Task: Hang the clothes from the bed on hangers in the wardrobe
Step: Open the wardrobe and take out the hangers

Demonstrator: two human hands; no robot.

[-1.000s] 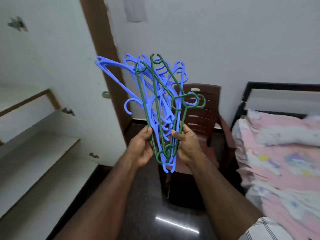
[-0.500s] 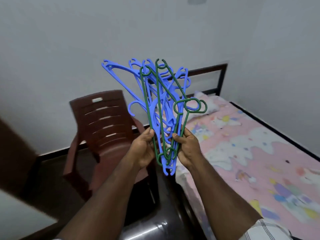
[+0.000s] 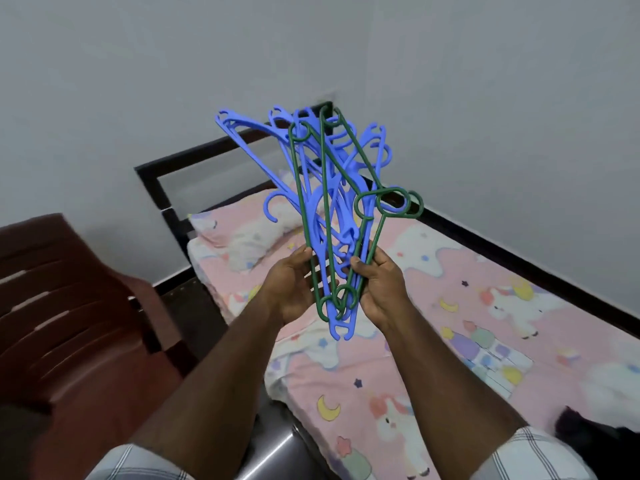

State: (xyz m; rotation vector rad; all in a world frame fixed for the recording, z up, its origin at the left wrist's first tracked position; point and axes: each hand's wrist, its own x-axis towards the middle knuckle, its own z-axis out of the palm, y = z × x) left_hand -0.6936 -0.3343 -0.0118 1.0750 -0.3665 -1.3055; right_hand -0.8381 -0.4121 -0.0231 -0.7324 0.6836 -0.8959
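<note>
So, only the head camera to go on here. The person is holding a tangled bunch of blue and green plastic clothes hangers (image 3: 332,216) upright in front of them, long axis running roughly straight up, the hook loops sticking out sideways and the bottom ends poking down between the palms. The left hand (image 3: 289,291) is closing its thumb and fingers around the left side of the bundle's lower end, and the right hand (image 3: 379,289) is doing the same on the right, thumb pressing against a green wire. So both hands are gripping the same bunch, neither really nearer than the other.

The bed with the pink unicorn-print sheet (image 3: 450,341) is lying right beyond and below the hands, stretching away to the right, with the pale pillow (image 3: 256,240) up at the head end. I'm not seeing obvious clothes spread on it, though a dark lump (image 3: 595,434) at the lower right edge might be a garment, can't tell. My guess is the hangers are going down onto the mattress next, which is just forward and down.

Room to move: the dark red plastic chair (image 3: 69,306) is crowding the left side, and the black metal bed frame (image 3: 166,188) is edging the mattress. The wardrobe isn't in view at all.
</note>
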